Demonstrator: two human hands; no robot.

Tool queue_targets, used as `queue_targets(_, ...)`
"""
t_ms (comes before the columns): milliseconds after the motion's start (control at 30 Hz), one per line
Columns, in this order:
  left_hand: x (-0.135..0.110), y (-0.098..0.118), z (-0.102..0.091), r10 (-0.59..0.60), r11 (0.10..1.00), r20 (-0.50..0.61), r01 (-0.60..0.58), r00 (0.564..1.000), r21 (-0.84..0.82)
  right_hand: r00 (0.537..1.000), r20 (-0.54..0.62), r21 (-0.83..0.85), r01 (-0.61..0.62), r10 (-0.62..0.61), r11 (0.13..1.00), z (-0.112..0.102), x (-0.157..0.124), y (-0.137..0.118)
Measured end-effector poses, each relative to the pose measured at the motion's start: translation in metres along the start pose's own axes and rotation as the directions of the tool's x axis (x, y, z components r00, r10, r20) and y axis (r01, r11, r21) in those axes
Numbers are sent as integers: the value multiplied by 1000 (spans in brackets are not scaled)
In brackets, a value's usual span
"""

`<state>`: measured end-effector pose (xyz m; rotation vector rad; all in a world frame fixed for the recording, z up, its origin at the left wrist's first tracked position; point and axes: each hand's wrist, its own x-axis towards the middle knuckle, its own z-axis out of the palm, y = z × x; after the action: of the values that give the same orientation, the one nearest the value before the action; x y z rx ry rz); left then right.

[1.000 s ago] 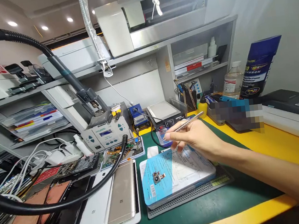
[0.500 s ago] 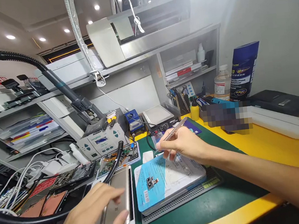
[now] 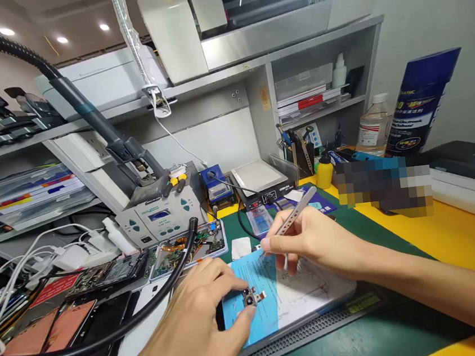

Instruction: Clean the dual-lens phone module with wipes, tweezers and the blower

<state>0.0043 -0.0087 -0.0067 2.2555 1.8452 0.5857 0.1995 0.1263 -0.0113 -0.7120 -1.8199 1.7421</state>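
Note:
My right hand (image 3: pixel 303 242) holds metal tweezers (image 3: pixel 294 214) with a row of holes, over the far part of a blue and white box (image 3: pixel 261 325). On the near left of that box, my left hand (image 3: pixel 205 317) has its thumb and forefinger closed on the two sides of a small phone camera module (image 3: pixel 249 298). The module has dark lenses and a short flex connector on its right. Beneath the box lies a grey perforated mat (image 3: pixel 296 333). The tweezers' tips are too small to make out clearly.
A black hose (image 3: pixel 161 299) curves past my left hand. Behind stand a soldering station (image 3: pixel 161 220), a tray of circuit boards (image 3: pixel 199 255), and a hot plate (image 3: pixel 261 178). At right are a yellow bottle (image 3: pixel 324 173) and a blue spray can (image 3: pixel 423 104).
My left hand has moved right, from over the gold phone onto the camera module, and its fingers have closed there. The tweezers stay in my right hand. The view has shifted.

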Motion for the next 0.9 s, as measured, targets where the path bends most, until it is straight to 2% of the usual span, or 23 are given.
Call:
queue_targets(100, 3, -4, 4, 84, 996, -100, -84, 991, 6, 1000, 8, -11, -17, 17, 1000, 1, -1, 1)
queue_targets(200, 3, -8, 10, 173, 985, -234, -168, 957, 41, 999, 14, -9, -44, 44, 999, 3, -2, 1)
queue_targets(333, 0, -10, 16, 201, 979, -320, -187, 926, 75, 996, 15, -7, -85, 85, 996, 7, -3, 0)
queue_targets(500, -4, -12, 22, 123, 989, -305, -142, 944, -40, 991, 46, -15, -129, 130, 992, 11, -7, -1)
queue_targets(667, -4, -17, 25, 59, 989, -298, -97, 953, -113, 990, 20, -36, -138, 139, 990, 11, -8, 0)
queue_targets(767, -5, -18, 28, 53, 988, -314, -95, 948, -120, 988, 14, -38, -156, 157, 987, 11, -6, 2)
queue_targets(900, -7, -18, 32, 99, 981, -339, -149, 936, -125, 985, -23, -26, -169, 169, 985, 13, -3, 3)
